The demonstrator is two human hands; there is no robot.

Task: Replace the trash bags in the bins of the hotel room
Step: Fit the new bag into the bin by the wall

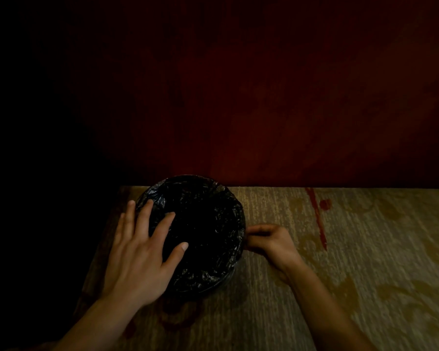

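A small round bin (235, 268) stands on the carpet against a dark red wooden panel. A crinkled black trash bag (208, 214) lines it and folds over its rim. My left hand (142, 252) hovers flat over the bin's left side, fingers spread, holding nothing. My right hand (271, 240) is curled at the bin's right edge, its fingertips pinching the bag's overhang there. The bin's inside is too dark to see.
A patterned beige carpet (340, 262) with a red streak and dot covers the floor to the right and front. The dark red wooden panel (264, 97) rises right behind the bin. The left side lies in deep shadow.
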